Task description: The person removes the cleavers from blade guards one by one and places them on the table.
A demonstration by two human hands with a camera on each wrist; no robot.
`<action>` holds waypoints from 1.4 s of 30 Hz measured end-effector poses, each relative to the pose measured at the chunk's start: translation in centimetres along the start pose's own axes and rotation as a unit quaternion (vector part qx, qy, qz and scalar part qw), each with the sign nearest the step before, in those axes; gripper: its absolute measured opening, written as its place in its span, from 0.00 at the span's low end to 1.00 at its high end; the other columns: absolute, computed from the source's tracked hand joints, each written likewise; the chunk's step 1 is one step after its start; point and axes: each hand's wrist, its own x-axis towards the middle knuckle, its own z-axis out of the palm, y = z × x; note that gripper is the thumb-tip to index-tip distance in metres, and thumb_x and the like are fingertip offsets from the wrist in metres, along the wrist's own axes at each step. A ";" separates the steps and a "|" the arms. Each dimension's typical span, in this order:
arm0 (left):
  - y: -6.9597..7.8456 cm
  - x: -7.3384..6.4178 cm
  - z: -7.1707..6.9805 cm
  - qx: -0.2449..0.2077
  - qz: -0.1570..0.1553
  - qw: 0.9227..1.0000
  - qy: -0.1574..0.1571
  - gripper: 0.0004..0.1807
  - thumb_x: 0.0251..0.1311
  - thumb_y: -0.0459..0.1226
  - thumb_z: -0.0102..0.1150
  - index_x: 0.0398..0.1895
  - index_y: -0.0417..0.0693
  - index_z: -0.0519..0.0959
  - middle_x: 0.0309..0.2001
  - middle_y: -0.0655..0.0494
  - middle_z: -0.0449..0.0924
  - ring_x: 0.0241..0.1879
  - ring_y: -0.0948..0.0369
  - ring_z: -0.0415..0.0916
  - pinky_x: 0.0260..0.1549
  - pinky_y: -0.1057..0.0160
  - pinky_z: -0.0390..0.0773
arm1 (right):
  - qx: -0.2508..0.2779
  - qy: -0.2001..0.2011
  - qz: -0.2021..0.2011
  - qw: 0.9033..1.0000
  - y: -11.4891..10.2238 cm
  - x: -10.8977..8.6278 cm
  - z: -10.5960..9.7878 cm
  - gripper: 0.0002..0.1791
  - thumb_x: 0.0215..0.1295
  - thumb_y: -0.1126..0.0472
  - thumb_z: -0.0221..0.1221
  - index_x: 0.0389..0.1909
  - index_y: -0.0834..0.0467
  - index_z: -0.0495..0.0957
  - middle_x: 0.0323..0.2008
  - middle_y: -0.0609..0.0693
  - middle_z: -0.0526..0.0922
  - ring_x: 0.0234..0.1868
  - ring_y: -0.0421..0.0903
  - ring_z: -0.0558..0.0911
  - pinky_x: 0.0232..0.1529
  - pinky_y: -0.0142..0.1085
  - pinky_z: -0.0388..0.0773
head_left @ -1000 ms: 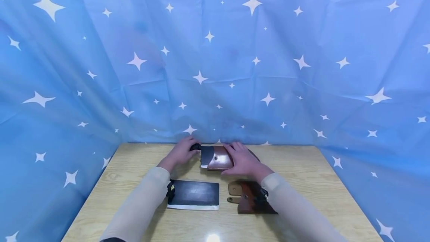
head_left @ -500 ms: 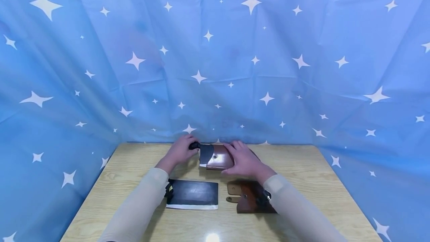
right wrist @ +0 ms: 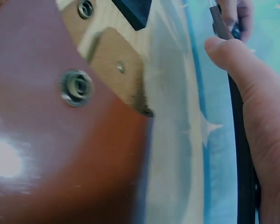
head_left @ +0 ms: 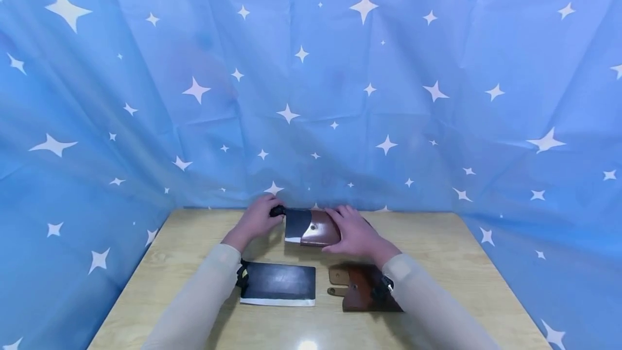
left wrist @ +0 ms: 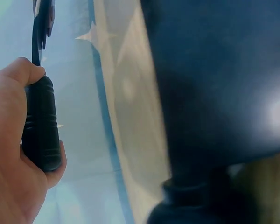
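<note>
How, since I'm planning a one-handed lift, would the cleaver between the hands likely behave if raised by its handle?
The cleaver would likely tip blade-down, its broad blade and brown sheath both sitting beyond the black handle. The sheath might slip off, since the blade is only partly covered. The handle's visible grooves may give some grip.

no readable text, label, brand, number or sign appeared, from upper left to lower right of any view
</note>
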 end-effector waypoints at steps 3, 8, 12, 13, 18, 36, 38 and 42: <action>0.0 0.1 -0.3 -0.003 0.005 1.000 0.002 0.19 0.70 0.40 0.73 0.62 0.46 0.86 0.53 0.47 0.84 0.54 0.47 0.80 0.57 0.43 0.81 | 0.004 0.003 -0.005 1.000 0.0 0.2 -0.1 0.65 0.53 0.27 0.78 0.86 0.55 0.64 0.74 0.54 0.71 0.71 0.55 0.70 0.70 0.57 0.73; -0.3 0.0 0.1 0.012 0.021 1.000 -0.008 0.19 0.70 0.41 0.74 0.61 0.46 0.87 0.52 0.48 0.83 0.54 0.46 0.79 0.59 0.43 0.79 | -0.002 -0.017 -0.002 1.000 0.3 0.0 0.3 0.66 0.54 0.27 0.78 0.87 0.54 0.62 0.75 0.55 0.69 0.72 0.56 0.69 0.72 0.58 0.71; -0.5 0.0 0.7 0.003 0.017 1.000 -0.009 0.19 0.70 0.40 0.75 0.61 0.47 0.87 0.52 0.49 0.83 0.54 0.48 0.79 0.59 0.44 0.79 | 0.002 -0.022 0.003 1.000 0.4 -0.3 0.6 0.66 0.54 0.26 0.77 0.87 0.53 0.62 0.77 0.54 0.68 0.73 0.56 0.68 0.74 0.58 0.71; -0.5 0.0 0.7 -0.001 0.016 1.000 -0.010 0.19 0.70 0.40 0.75 0.61 0.47 0.87 0.53 0.49 0.83 0.55 0.48 0.78 0.59 0.44 0.79 | 0.002 -0.021 0.003 1.000 0.4 -0.3 0.6 0.66 0.54 0.26 0.77 0.87 0.53 0.63 0.78 0.54 0.68 0.74 0.56 0.68 0.74 0.57 0.71; -0.3 0.0 0.5 -0.005 0.013 1.000 -0.012 0.19 0.70 0.40 0.74 0.61 0.46 0.86 0.55 0.48 0.83 0.56 0.47 0.79 0.61 0.44 0.79 | 0.007 -0.018 0.006 1.000 0.4 -0.5 0.4 0.66 0.54 0.27 0.78 0.87 0.54 0.62 0.79 0.54 0.68 0.75 0.56 0.67 0.74 0.58 0.71; 0.0 -0.1 -0.6 -0.011 -0.003 1.000 -0.023 0.20 0.72 0.40 0.73 0.64 0.45 0.86 0.53 0.49 0.82 0.54 0.48 0.78 0.57 0.44 0.81 | 0.007 -0.021 0.006 1.000 1.1 -0.8 -0.1 0.68 0.54 0.27 0.78 0.88 0.55 0.60 0.80 0.56 0.66 0.78 0.57 0.65 0.76 0.58 0.70; 0.0 -0.2 -0.7 -0.009 -0.005 1.000 -0.025 0.21 0.71 0.40 0.73 0.64 0.45 0.86 0.53 0.49 0.82 0.55 0.48 0.78 0.57 0.44 0.81 | 0.009 -0.023 0.006 1.000 1.1 -0.8 -0.2 0.68 0.54 0.27 0.78 0.88 0.55 0.60 0.81 0.56 0.65 0.79 0.57 0.65 0.76 0.58 0.69; 0.1 -0.2 -0.9 -0.013 -0.011 0.999 -0.029 0.22 0.72 0.40 0.73 0.65 0.45 0.85 0.56 0.47 0.82 0.56 0.47 0.78 0.59 0.43 0.81 | 0.009 -0.023 0.004 1.000 1.1 -0.9 -0.3 0.67 0.55 0.26 0.77 0.88 0.54 0.60 0.82 0.56 0.64 0.80 0.58 0.64 0.77 0.59 0.68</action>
